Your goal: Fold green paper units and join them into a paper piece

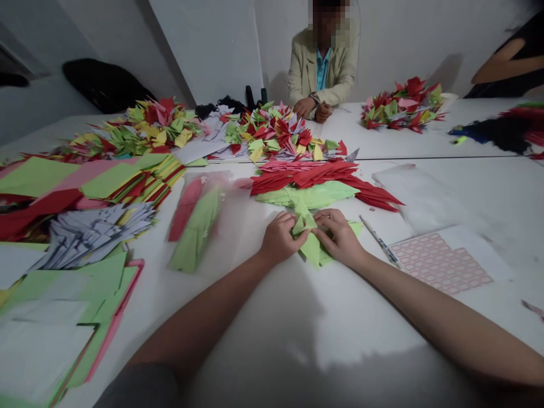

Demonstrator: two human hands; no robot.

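Note:
A light green folded paper piece (305, 222) is pinched between my two hands at the middle of the table. My left hand (280, 235) has its fingers closed on the left edge of the paper. From the other side my right hand (338, 235) grips it with thumb and fingers. More green paper (317, 252) lies flat beneath, its lower corner pointing toward me. Just beyond my hands is a stack of folded green pieces (306, 194). Behind that stack lie red folded pieces (323, 174).
Colourful folded-paper heaps (276, 133) line the table's far side, where a person (323, 71) rests their hands. Paper stacks (97, 277) fill the left. A plastic bag (195, 221) holds folded pieces. A pen (380, 242) and a label sheet (437, 262) lie right.

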